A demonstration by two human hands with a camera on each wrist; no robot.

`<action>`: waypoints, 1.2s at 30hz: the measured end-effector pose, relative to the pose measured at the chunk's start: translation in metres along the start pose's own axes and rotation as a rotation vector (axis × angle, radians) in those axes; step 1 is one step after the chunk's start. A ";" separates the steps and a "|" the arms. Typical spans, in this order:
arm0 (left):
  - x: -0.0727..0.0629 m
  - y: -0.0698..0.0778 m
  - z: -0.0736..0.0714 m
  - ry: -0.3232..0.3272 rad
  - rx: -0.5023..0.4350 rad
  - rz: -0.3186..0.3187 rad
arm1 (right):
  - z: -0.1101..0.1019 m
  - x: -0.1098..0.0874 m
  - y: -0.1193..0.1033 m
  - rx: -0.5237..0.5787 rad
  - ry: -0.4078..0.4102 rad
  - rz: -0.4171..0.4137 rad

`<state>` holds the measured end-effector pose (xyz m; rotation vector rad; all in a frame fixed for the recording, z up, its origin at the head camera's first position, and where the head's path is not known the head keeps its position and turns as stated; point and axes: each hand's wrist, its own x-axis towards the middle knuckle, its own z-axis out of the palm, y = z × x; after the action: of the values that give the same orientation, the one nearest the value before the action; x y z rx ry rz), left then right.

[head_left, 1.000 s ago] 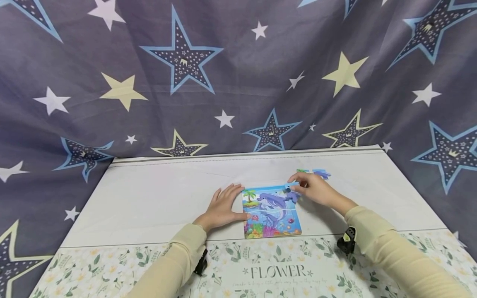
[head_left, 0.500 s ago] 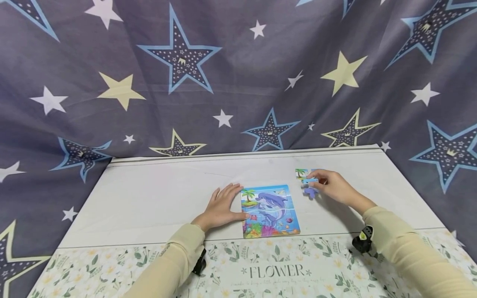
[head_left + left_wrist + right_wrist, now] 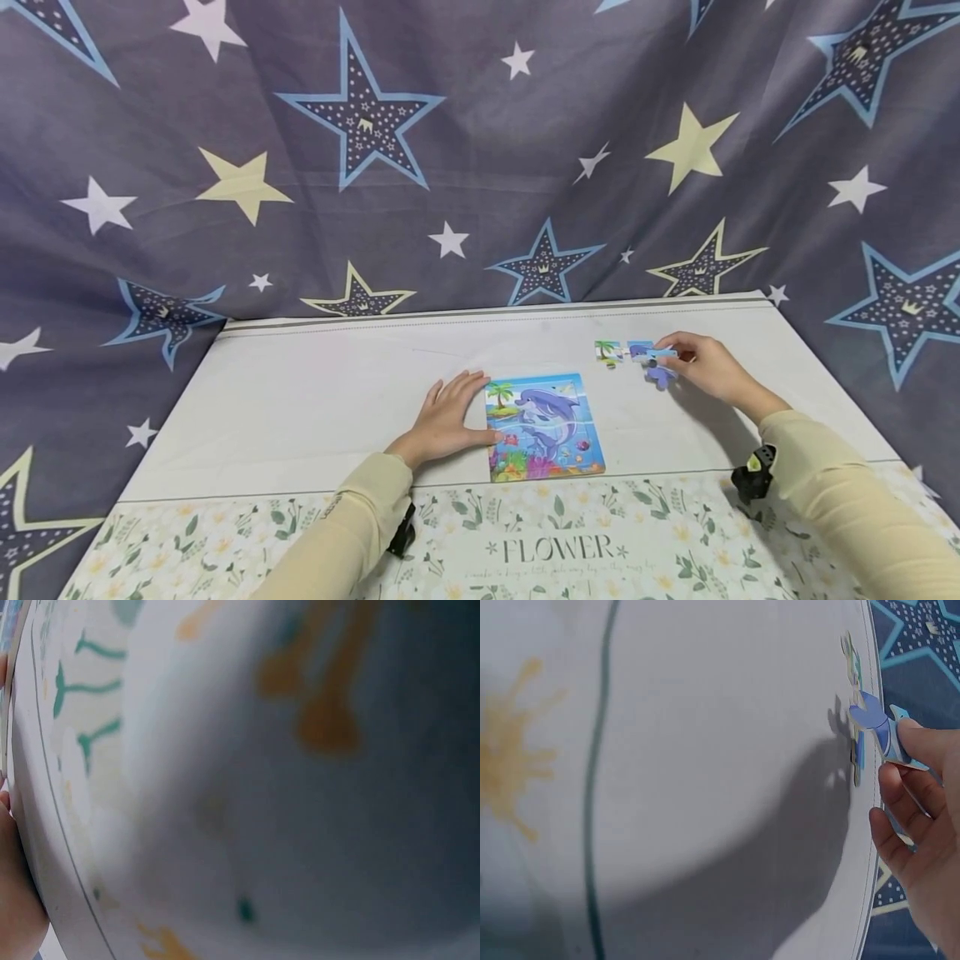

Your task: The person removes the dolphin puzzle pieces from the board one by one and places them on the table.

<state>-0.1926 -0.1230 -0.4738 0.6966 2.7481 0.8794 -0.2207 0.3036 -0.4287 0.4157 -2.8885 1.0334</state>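
A square puzzle board [image 3: 558, 437] with dolphins, a palm tree and coral printed on it lies flat on the white cloth. My left hand [image 3: 442, 423] rests along its left side, fingers spread and fairly straight, thumb over the edge. Only a part of that hand [image 3: 19, 892] shows at the border of the left wrist view. Between thumb and fingertips, my right hand [image 3: 712, 371] pinches a blue and purple puzzle piece [image 3: 660, 377], tilted, in the right wrist view a purple piece [image 3: 871, 714] held above the cloth. Behind it lie a palm-tree piece [image 3: 606, 350] and a dolphin piece [image 3: 637, 350], partly covered.
The table cloth [image 3: 330, 400] is white at the back, with a flowered front band [image 3: 558, 546] lettered FLOWER. A dark star-patterned curtain [image 3: 480, 158] hangs directly behind the table's rear edge.
My right hand has carried the puzzle piece from the board's upper right corner rightward and back, to beside the loose pieces. The left hand has stayed at the board.
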 end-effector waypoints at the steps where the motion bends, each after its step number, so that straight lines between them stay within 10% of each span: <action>1: 0.000 -0.001 0.001 -0.003 0.002 -0.004 | -0.002 0.000 0.001 -0.003 0.004 -0.003; 36: -0.001 0.006 -0.004 -0.013 0.020 -0.007 | -0.015 0.017 0.019 -0.178 0.069 0.234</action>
<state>-0.1904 -0.1213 -0.4673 0.6937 2.7503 0.8442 -0.2425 0.3233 -0.4264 0.0324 -2.9839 0.7861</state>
